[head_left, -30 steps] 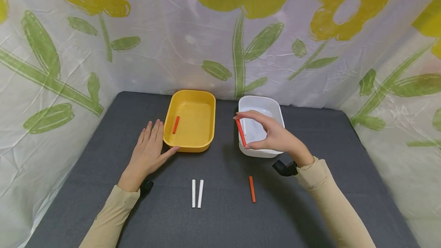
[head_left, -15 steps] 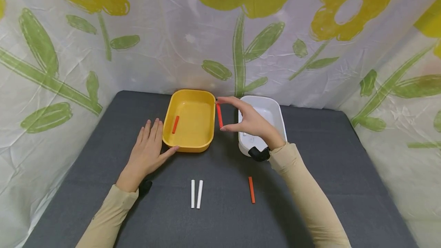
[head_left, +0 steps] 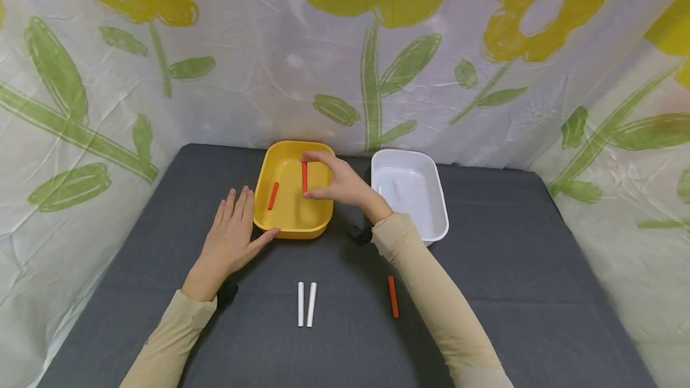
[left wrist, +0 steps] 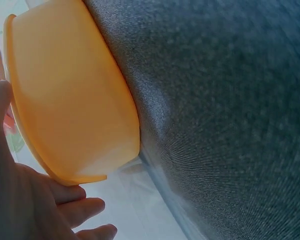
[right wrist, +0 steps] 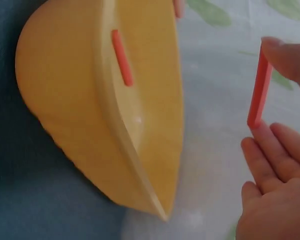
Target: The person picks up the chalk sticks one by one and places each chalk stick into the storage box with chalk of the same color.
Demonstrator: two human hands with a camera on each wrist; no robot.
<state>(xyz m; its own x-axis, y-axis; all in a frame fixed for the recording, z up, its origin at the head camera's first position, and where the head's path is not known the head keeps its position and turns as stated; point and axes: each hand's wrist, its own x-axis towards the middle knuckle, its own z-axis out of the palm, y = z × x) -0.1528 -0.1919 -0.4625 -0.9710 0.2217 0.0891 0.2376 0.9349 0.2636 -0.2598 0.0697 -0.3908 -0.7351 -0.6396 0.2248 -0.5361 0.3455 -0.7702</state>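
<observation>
My right hand (head_left: 336,181) holds a slim red stick (head_left: 304,178) by its two ends, between thumb and fingertips, above the yellow tray (head_left: 293,233). In the right wrist view this held stick (right wrist: 260,90) has flat sides. A second red stick (head_left: 273,196) lies inside the yellow tray. My left hand (head_left: 229,244) has its fingers straight along the tray's left side, its thumb at the near rim. The left wrist view shows these fingers (left wrist: 80,210) right at the tray's edge.
To the right stands a white tray (head_left: 439,229), partly behind my right forearm, with a bit of a white stick showing inside. Two white sticks (head_left: 300,304) lie side by side on the dark tablecloth (head_left: 259,340). Another red stick (head_left: 393,297) lies beside my right sleeve.
My right hand has carried the red stick leftward from above the white tray to above the yellow tray. The left hand has stayed by the yellow tray.
</observation>
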